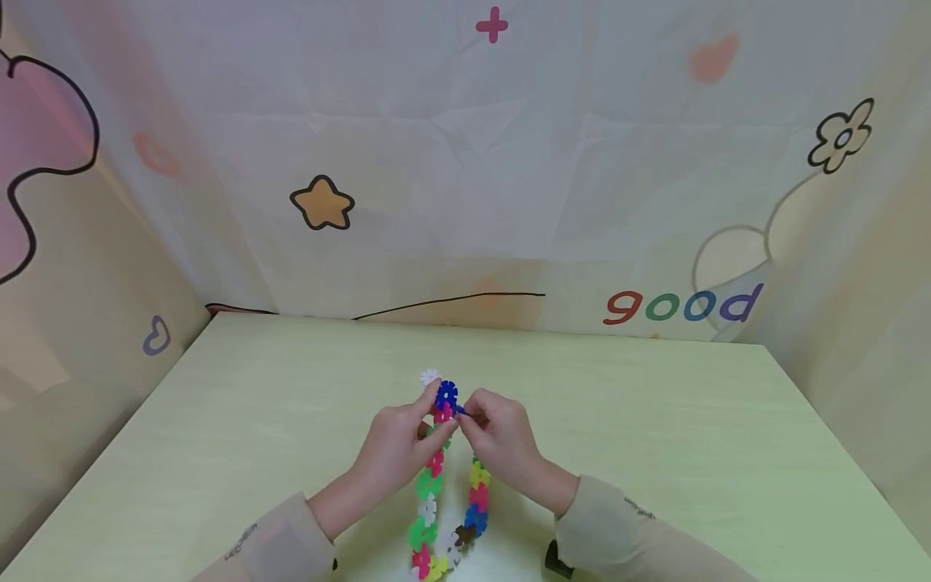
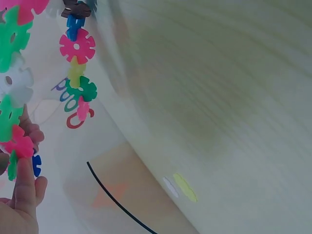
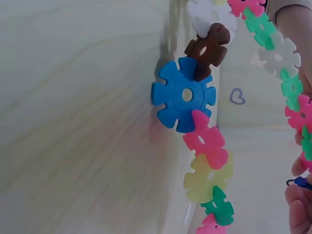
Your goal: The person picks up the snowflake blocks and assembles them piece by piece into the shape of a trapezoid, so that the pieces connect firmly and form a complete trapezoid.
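A chain of interlocked plastic snowflake discs [image 1: 429,485] in green, pink, white, yellow, blue and brown hangs in a U below both hands. My left hand [image 1: 395,443] pinches its upper left end, around a pink disc [image 2: 19,143]. A dark blue disc [image 1: 447,394] shows upright at the top, beside the left thumb. My right hand [image 1: 503,432] pinches a small dark blue piece [image 3: 302,183] against that end; how far it is slotted in is hidden by the fingers. The chain's other end, with a pink disc [image 2: 83,109], hangs loose near the right wrist.
A white snowflake disc [image 1: 430,377] lies on the pale wooden table [image 1: 655,453] beyond the hands. A yellow disc [image 2: 185,187] lies next to it. A printed cloth [image 1: 451,162] stands behind and beside the table.
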`<action>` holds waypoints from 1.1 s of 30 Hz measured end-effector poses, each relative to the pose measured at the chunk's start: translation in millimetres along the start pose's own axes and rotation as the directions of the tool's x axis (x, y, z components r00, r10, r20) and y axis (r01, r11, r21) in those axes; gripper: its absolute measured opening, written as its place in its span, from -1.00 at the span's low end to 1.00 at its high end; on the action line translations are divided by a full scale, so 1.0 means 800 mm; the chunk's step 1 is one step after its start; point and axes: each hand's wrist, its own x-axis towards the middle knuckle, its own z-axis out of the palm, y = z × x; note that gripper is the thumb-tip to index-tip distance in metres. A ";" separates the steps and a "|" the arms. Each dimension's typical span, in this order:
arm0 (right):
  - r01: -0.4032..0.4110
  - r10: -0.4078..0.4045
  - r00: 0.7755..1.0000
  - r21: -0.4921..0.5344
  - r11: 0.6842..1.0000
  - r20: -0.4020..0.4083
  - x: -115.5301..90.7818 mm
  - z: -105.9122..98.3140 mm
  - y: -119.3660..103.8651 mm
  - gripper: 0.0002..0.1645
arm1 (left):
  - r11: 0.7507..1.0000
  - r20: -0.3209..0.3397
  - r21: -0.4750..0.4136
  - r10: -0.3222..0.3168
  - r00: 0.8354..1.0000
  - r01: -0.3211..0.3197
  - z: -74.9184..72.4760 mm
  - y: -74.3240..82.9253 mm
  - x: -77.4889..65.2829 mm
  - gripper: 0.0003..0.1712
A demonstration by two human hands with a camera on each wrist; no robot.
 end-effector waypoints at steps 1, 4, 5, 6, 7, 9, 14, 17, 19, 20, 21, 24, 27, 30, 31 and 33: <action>0.003 -0.003 1.000 -0.006 1.000 -0.001 0.001 0.000 -0.001 -0.84 | 1.000 -0.004 -0.003 -0.006 1.000 0.006 0.000 0.000 0.000 -0.37; 0.002 -0.002 1.000 -0.020 1.000 -0.001 0.002 0.001 -0.003 -0.84 | 1.000 -0.009 -0.015 -0.026 1.000 0.026 0.000 0.000 -0.001 -0.37; -0.002 0.002 1.000 -0.025 1.000 0.001 0.003 0.001 -0.004 -0.84 | 0.999 -0.011 -0.025 -0.032 0.999 0.031 0.001 0.000 -0.001 -0.37; -0.008 0.008 1.000 -0.030 1.000 0.005 0.003 0.000 -0.005 -0.84 | 0.999 -0.011 -0.036 -0.036 0.999 0.036 0.001 -0.001 -0.001 -0.37; -0.012 0.012 1.000 -0.035 0.999 0.009 0.004 0.000 -0.006 -0.84 | 0.998 -0.010 -0.041 -0.038 0.999 0.038 0.002 -0.001 -0.001 -0.37; -0.024 0.025 0.999 -0.038 0.999 0.021 0.004 -0.001 -0.007 -0.85 | 0.997 -0.002 -0.062 -0.043 0.999 0.043 0.002 -0.002 -0.002 -0.37; -0.045 0.046 0.997 -0.031 0.999 0.063 0.006 -0.004 -0.010 -0.86 | 0.993 0.025 -0.111 -0.042 0.999 0.044 -0.001 -0.006 -0.002 -0.38; -0.036 0.039 0.997 -0.040 0.999 0.071 0.007 -0.006 -0.010 -0.87 | 0.989 0.039 -0.133 -0.052 0.998 0.056 -0.002 -0.008 -0.001 -0.37; -0.026 0.029 0.997 -0.050 0.998 0.069 0.008 -0.006 -0.009 -0.87 | 0.986 0.047 -0.147 -0.069 0.996 0.076 -0.002 -0.009 -0.001 -0.35; -0.021 0.024 0.997 -0.053 0.998 0.069 0.008 -0.006 -0.008 -0.87 | 0.985 0.051 -0.151 -0.078 0.996 0.085 -0.002 -0.010 -0.001 -0.35; -0.015 0.019 0.997 -0.058 0.998 0.069 0.008 -0.006 -0.007 -0.87 | 0.983 0.054 -0.155 -0.089 0.995 0.096 -0.001 -0.010 -0.001 -0.34; 0.000 0.005 0.997 -0.077 0.997 0.072 0.007 -0.006 -0.006 -0.87 | 0.978 0.051 -0.170 -0.117 0.992 0.124 -0.001 -0.011 -0.001 -0.35; -0.001 0.007 0.997 -0.090 0.996 0.074 0.008 -0.006 -0.006 -0.87 | 0.973 0.047 -0.184 -0.135 0.990 0.141 -0.001 -0.011 0.000 -0.37; -0.001 0.008 0.997 -0.086 0.996 0.072 0.007 -0.005 -0.007 -0.87 | 0.970 0.048 -0.193 -0.142 0.989 0.148 -0.002 -0.011 0.001 -0.35; 0.001 0.004 0.998 -0.081 0.997 0.068 0.007 -0.005 -0.007 -0.87 | 0.970 0.051 -0.193 -0.141 0.989 0.148 -0.003 -0.011 0.001 -0.34; 0.013 -0.008 0.998 -0.076 0.997 0.060 0.006 -0.004 -0.008 -0.87 | 0.969 0.059 -0.194 -0.142 0.988 0.151 -0.003 -0.012 0.000 -0.34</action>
